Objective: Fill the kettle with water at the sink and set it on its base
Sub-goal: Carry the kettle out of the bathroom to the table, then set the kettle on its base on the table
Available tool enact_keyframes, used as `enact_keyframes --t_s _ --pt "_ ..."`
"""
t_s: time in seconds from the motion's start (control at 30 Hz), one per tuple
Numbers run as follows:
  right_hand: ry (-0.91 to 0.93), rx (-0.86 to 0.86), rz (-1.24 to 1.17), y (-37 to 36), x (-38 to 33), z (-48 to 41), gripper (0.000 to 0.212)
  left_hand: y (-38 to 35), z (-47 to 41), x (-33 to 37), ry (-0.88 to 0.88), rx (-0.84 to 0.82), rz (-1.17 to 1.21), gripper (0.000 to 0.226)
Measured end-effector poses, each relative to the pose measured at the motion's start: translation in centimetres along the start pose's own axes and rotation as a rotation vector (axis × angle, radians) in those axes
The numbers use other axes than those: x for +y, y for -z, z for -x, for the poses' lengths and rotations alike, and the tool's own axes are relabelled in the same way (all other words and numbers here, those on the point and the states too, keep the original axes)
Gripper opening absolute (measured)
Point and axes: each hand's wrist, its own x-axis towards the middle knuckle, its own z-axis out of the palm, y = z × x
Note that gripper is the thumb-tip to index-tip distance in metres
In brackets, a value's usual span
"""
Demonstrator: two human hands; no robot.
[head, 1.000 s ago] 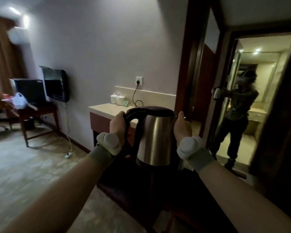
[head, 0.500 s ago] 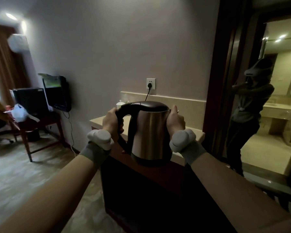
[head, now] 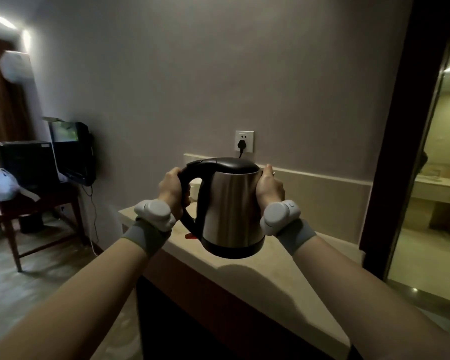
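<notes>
The kettle [head: 230, 207] hangs upright above the desk [head: 283, 276]. The left hand [head: 172, 189] grips its handle. The right hand [head: 268, 187] clasps its right side.

wall socket [head: 244, 141], television [head: 72, 152], wooden table [head: 37, 203]

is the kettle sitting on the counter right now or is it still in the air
Apart. The head view shows the kettle held up by the left hand and right hand, its dark bottom clear of the counter, with its shadow cast on the countertop below.
</notes>
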Motion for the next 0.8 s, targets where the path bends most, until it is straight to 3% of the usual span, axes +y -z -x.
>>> enact_keyframes --t_s 0.33,0.4,0.6,0.8 --pt "-0.012 0.062 0.029 -4.5 -0.2 -7.6 0.061 -1.3 -10.7 -1.4 0.008 -0.046 0.005 0.027" --pt "-0.026 0.268 0.001 -9.1 0.6 -11.3 0.062 -1.5 -18.3 -3.3 0.077 -0.201 -0.027 0.027" --pt "-0.056 0.282 0.016 -9.7 1.6 -13.2 0.064 -2.3 -20.7 -4.5 0.084 -0.243 0.016 0.027" --pt "-0.071 0.437 0.017 -11.5 2.1 -15.5 0.063 -4.2 -25.9 -6.1 0.12 -0.355 0.041 0.029"
